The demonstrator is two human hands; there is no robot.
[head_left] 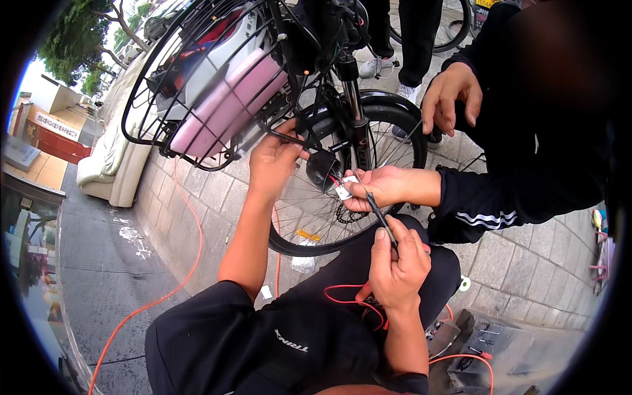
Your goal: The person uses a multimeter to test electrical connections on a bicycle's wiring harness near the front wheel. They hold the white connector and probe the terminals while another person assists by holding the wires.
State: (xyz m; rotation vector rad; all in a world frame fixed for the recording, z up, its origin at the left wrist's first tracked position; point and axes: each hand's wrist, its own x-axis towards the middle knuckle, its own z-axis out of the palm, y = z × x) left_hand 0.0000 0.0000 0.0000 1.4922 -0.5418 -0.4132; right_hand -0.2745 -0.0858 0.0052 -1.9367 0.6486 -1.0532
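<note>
Under the basket, my left hand [273, 161] is closed, its thumb by the black headlight housing [322, 168] and its fingers curled at the bracket, partly hidden. My right hand [398, 260] grips a slim black pen-shaped tool [378, 209] with a thin metal tip, which looks like a soldering iron. That tip points up at a small white plate [344, 189], pinched by another person's hand [378, 186]. Red wires [334, 181] run between the plate and the housing's open end. The other person's second hand [452, 99] hangs above, near the front wheel [395, 141].
A wire basket [204, 92] holding a pink item overhangs my left hand. Orange cord [191, 263] trails over the paving, and red cord [339, 288] lies on my lap. A grey tray [487, 359] with tools sits at lower right. Another person's legs [418, 43] stand behind the wheel.
</note>
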